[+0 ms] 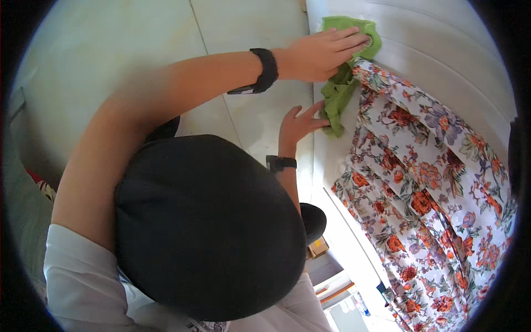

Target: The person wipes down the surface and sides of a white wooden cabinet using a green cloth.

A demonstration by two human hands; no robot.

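My left hand lies flat on a crumpled green cloth, pressing it against a white surface. Its fingers stretch out across the cloth's upper part. Lower down, my right hand has its fingers apart, with fingertips touching the cloth's hanging lower end. A curtain with orange and purple flowers hangs just to the right of the cloth. Both wrists wear black bands. Part of my right arm is hidden behind a large, black, rounded thing.
Pale panels with dark seams fill the upper left. Bright light comes from below the curtain's left edge. A small brown box and a black rounded object sit low, near the middle. A white sleeve covers my left upper arm.
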